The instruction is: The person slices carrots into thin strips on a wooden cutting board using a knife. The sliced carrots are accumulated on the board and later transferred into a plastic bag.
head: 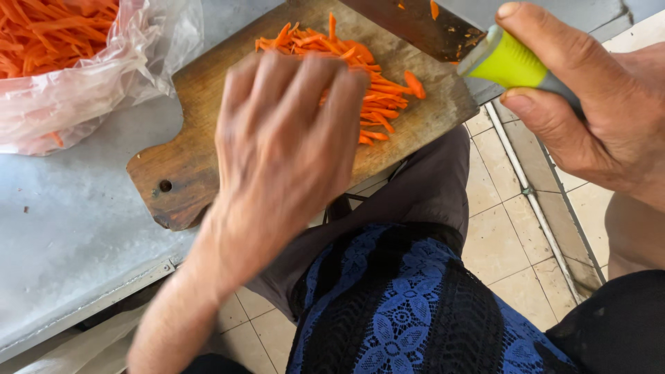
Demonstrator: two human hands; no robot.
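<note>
Gripping a knife [485, 48], right hand [589, 104]; left hand [284, 145] covers carrot strips [381, 97] (thin, orange).

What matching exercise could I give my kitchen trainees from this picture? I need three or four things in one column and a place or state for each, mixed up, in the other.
Things:
1. carrot strips
2. plastic bag
3. knife
4. left hand

Places or states:
A. held in the right hand by its green handle
B. lying in a pile on the cutting board
C. spread over the pile, fingers on the strips
D. on the metal table beside the board, holding more cut carrot

Pairs: 1-B, 2-D, 3-A, 4-C
</note>
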